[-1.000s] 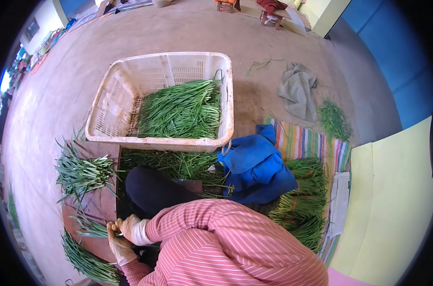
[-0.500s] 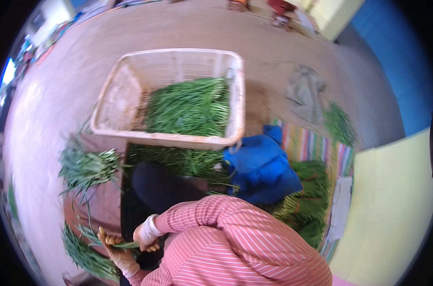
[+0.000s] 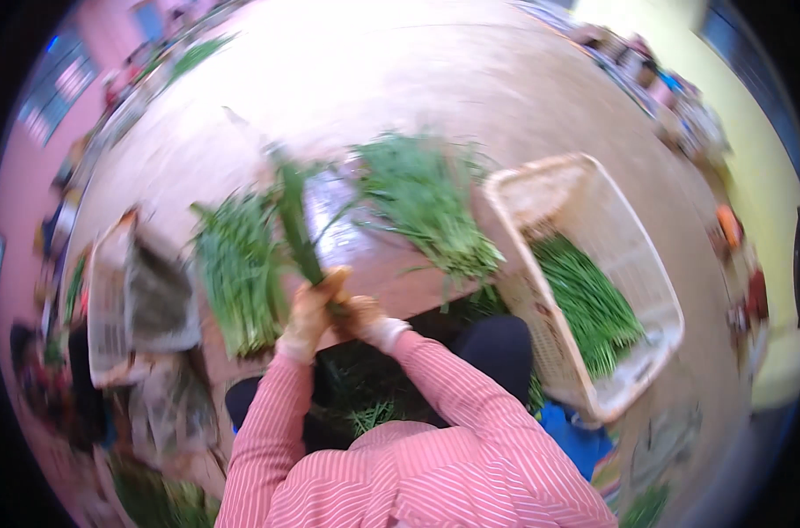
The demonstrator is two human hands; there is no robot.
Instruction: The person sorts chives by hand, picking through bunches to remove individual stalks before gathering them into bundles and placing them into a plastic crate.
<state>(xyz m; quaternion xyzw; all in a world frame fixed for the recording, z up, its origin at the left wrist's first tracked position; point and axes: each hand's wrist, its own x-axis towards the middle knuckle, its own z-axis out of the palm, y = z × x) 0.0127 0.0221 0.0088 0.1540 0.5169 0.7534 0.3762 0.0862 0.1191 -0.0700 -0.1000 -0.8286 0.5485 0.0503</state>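
Observation:
A small bunch of chives (image 3: 296,216) points up and away from me, its leaf tips smeared by motion. My left hand (image 3: 308,315) is closed around its lower part. My right hand (image 3: 361,319), also closed, meets it at the stem ends; both hands wear pale, stained gloves. They are above the near edge of a low reddish board (image 3: 400,290). On that board, a pile of chives (image 3: 237,273) lies left of my hands, and another pile (image 3: 431,207) lies to their right with its stems toward me.
A dirty white crate (image 3: 585,400) with trimmed chives (image 3: 585,304) stands at right. Another pale crate (image 3: 110,326) with a grey cloth (image 3: 161,295) over it is at left. Blue cloth (image 3: 576,436) lies beside my right knee. Loose green scraps (image 3: 369,415) lie between my legs.
The view has swung left, so the white crate now appears at right. My hands and the bunch have come up from the lower left to the middle, the leaves now pointing away.

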